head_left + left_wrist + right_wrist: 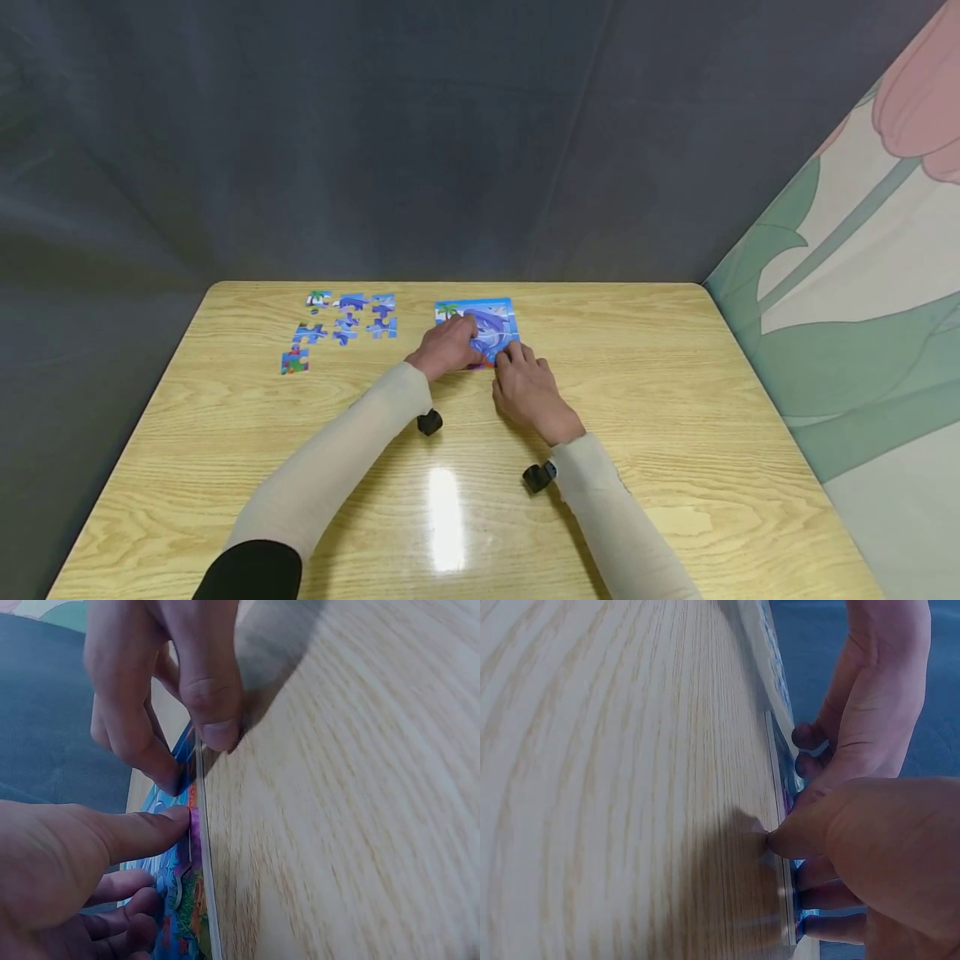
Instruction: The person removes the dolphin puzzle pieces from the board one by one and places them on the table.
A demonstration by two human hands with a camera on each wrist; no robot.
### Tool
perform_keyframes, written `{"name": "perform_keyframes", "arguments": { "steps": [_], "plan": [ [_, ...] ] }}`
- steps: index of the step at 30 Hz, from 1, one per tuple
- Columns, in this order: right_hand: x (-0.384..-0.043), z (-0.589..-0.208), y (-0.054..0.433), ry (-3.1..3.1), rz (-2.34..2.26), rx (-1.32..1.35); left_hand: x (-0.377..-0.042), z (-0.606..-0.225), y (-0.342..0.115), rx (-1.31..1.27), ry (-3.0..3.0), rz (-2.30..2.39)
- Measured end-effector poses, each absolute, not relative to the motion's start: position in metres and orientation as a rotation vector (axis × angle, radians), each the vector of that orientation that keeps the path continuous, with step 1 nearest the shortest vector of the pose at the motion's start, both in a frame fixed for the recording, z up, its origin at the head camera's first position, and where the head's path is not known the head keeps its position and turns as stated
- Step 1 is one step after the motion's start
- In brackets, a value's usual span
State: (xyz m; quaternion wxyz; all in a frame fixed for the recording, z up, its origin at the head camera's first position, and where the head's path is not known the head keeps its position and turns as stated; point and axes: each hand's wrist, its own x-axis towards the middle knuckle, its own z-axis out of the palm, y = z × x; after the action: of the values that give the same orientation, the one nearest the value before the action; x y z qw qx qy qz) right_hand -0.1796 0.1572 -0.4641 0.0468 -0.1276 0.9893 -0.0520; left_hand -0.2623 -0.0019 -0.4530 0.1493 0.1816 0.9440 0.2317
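Note:
A blue jigsaw puzzle [491, 325] in a flat board, with a dolphin and palm tree picture, lies toward the back of the table. Over its lower left part is my left hand [448, 343]; in the left wrist view its straight thumb [154, 831] presses on the puzzle close to the front edge, the other fingers loosely bent. My right hand [528, 390] holds the lower right corner. Its thumb [787, 838] is against the board's front edge while its fingers [832, 896] lie over the top. Both hands hide the lower part of the picture.
Several loose jigsaw pieces [349, 302] lie spread to the left of the board, one with red and green [295, 361] nearest the front. The wooden table [360, 517] ends at a dark curtain [450, 150] behind; a flowered cloth [862, 333] hangs at right.

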Motion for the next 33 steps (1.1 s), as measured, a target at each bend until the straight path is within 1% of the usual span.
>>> {"name": "perform_keyframes", "arguments": {
  "steps": [13, 21, 33],
  "plan": [
    [-0.180, -0.465, 0.156, 3.005, -0.178, -0.379, -0.277, -0.456, -0.001, 0.490, 2.623, 0.739],
    [-0.181, -0.465, 0.156, 3.006, -0.183, -0.367, -0.273, -0.451, -0.008, 0.419, 2.546, 0.887],
    [-0.180, -0.464, 0.157, 3.005, -0.184, -0.365, -0.272, -0.450, -0.037, 0.549, 2.411, 0.968]
  ]
}}
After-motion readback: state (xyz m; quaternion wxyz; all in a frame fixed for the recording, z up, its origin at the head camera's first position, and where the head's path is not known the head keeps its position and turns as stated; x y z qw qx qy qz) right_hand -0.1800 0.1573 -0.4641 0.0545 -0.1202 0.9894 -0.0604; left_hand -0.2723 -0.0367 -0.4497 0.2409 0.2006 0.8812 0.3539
